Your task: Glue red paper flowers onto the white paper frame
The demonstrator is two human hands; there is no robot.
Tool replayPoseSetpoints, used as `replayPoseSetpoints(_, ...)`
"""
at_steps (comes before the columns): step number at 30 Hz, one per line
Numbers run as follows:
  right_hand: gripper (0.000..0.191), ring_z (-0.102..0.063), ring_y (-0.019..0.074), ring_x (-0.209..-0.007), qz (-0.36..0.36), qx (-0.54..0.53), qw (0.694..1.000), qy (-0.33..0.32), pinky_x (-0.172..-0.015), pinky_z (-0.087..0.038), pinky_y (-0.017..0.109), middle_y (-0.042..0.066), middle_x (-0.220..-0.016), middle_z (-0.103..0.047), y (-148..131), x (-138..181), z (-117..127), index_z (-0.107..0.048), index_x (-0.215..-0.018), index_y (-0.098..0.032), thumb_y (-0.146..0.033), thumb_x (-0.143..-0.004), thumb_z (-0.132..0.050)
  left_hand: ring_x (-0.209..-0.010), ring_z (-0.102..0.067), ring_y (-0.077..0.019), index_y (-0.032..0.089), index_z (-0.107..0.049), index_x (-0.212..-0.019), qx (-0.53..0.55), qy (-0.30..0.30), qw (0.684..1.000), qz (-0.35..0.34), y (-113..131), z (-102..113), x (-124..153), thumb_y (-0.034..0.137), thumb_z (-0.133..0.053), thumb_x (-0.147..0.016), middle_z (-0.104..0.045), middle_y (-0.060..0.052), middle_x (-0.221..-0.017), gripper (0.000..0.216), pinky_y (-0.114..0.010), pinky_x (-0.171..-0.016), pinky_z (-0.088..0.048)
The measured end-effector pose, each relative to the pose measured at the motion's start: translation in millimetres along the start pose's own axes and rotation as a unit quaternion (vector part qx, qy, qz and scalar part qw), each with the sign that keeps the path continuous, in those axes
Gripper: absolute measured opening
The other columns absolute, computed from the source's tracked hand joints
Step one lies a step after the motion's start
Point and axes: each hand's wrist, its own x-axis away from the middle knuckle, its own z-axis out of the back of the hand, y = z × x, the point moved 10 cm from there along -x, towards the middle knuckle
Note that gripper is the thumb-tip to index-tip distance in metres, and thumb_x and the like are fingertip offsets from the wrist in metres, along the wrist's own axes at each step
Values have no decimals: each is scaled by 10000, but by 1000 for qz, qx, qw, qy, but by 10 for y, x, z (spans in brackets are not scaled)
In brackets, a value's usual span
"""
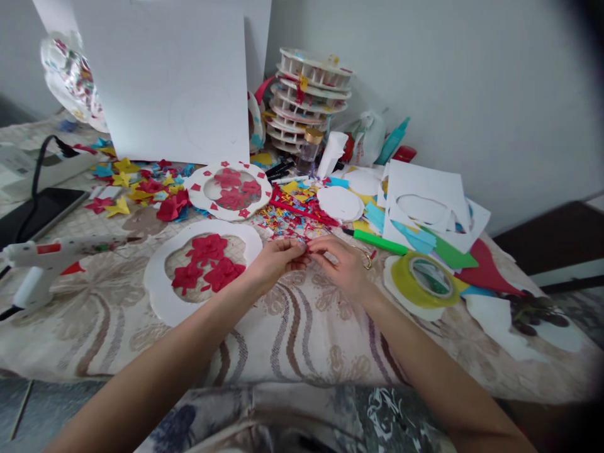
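My left hand [282, 257] and my right hand [340, 259] meet over the patterned cloth, fingertips pinched together. Between them is a tiny red paper piece [308, 248], mostly hidden by the fingers. A gold loop [366, 258], like a scissors handle, shows beside my right hand; whether the hand touches it I cannot tell. Left of my hands lies a white scalloped frame [158, 277] with red paper flowers [207, 248] inside its opening. Behind it, a second white frame [198, 189] carries small red pieces on its rim. Colourful paper scraps [302, 214] are scattered just beyond my fingers.
A glue gun [56, 255] and a dark phone [42, 211] lie at the left. On the right are a green cutter [380, 241], a yellow tape roll [408, 283] and cut white paper [425, 182]. A tiered white stand [309, 100] and white board [170, 82] rise behind.
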Motion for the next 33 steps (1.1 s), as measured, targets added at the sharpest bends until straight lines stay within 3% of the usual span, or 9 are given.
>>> replayPoseSetpoints(8, 121, -591, 184, -940, 1, -13, 1000, 0, -847, -483, 366, 64, -955, -624, -11, 6, -1, -579, -905, -223, -173, -894, -470, -645, -611, -109, 110, -603, -738, -8, -8, 1000, 10, -15, -21, 16, 269, -744, -673, -636, -34, -688, 222, -220, -618, -489)
replayPoseSetpoints(21, 109, -526, 130, -678, -181, -120, 976, -2, -625, -453, 260, 11, -770, -542, 333, 101, -129, -509, -857, -200, -290, -900, -465, -645, -598, -99, 112, -598, -732, -38, -15, 999, -25, 9, -23, -4, 320, -744, -670, -646, -39, -717, 261, -227, -652, -478)
replayPoseSetpoints(33, 106, -549, 136, -658, -196, -131, 972, 11, -606, -464, 268, 5, -746, -553, 374, 132, -127, -499, -858, -209, -302, -896, -463, -644, -590, -106, 107, -607, -735, -73, -19, 996, -53, 27, -30, -13, 345, -732, -673, -640, -39, -710, 275, -244, -664, -474)
